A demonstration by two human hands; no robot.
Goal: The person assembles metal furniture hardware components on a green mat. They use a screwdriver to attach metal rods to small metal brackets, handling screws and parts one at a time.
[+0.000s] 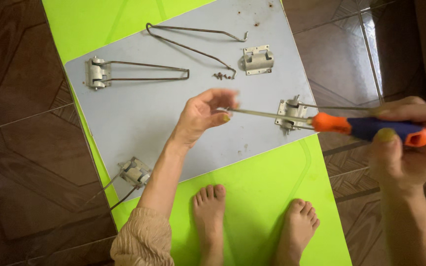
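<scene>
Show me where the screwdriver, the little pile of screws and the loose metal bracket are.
screwdriver (371, 128): head view, on its blue handle just ahead of the right hand.
pile of screws (223, 75): head view, middle of the cluster.
loose metal bracket (258, 60): head view, centre of its plate.

A dark brown tiled floor (20, 162) carries a bright green mat (272, 197). On the mat lies a pale grey-blue rectangular panel (139, 113). On the panel, a metal hinge bracket with a folded wire leg (124, 71) sits at ten o'clock, a loose bent wire leg (193, 42) at twelve, and a bare metal bracket (257, 60) at one. A small cluster of rusty screws (223, 75) lies just left of that bracket. Two more metal brackets sit at three o'clock (289, 114) and seven o'clock (134, 172).
</scene>
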